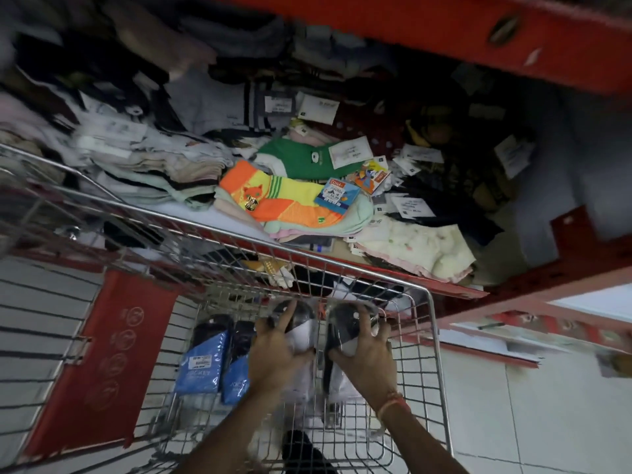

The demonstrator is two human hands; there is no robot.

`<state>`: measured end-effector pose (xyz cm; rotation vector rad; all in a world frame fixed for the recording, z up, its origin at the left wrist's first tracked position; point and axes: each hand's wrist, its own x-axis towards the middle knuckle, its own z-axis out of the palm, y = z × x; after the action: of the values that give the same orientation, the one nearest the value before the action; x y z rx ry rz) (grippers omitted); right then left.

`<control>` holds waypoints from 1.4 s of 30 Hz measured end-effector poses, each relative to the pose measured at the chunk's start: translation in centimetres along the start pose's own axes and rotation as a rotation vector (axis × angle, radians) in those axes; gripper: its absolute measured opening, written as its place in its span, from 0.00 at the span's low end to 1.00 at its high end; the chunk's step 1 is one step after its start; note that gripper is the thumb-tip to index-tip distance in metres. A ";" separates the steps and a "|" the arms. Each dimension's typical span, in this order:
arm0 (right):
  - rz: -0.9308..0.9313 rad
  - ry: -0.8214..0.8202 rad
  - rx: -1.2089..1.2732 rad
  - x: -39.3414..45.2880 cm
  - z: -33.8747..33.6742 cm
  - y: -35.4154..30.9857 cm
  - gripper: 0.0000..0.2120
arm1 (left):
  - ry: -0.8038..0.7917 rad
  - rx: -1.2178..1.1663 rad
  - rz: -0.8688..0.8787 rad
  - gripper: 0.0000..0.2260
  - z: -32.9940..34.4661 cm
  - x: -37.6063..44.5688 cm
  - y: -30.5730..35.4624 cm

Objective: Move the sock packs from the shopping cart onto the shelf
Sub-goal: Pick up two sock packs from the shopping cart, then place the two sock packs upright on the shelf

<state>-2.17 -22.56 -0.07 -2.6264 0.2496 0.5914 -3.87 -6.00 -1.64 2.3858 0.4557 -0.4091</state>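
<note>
While both arms are reaching down into the shopping cart (434, 323), the left hand (277, 350) is gripping one clear-wrapped black and white sock pack (297, 319) and the right hand (366, 354) is gripping another sock pack (345, 323) just beside it. Two blue sock packs (205, 360) are lying in the cart to the left. Loose socks are crowding the red shelf (444, 278) beyond the cart.
</note>
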 end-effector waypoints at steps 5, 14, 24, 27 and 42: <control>-0.120 0.192 0.041 -3.3 -4.7 -2.9 0.50 | 0.122 -0.047 0.150 0.47 -6.3 -1.2 2.7; -0.307 0.538 0.109 -5.8 -15.3 -9.1 0.47 | 0.360 -0.090 0.414 0.44 -17.8 -2.3 11.5; -0.505 0.942 0.238 -7.9 -30.0 -15.3 0.44 | 0.683 -0.215 0.689 0.42 -29.7 -3.8 23.3; -0.569 1.084 0.285 -8.1 -33.7 -17.0 0.44 | 0.800 -0.212 0.768 0.41 -32.6 -4.1 27.1; -0.564 1.213 0.317 0.6 -38.0 -20.6 0.42 | 0.942 -0.220 0.709 0.40 -31.0 2.6 35.6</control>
<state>17.73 -21.42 38.27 -2.2278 -0.0638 -1.1500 18.75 -10.46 39.63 2.2004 0.0085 1.0511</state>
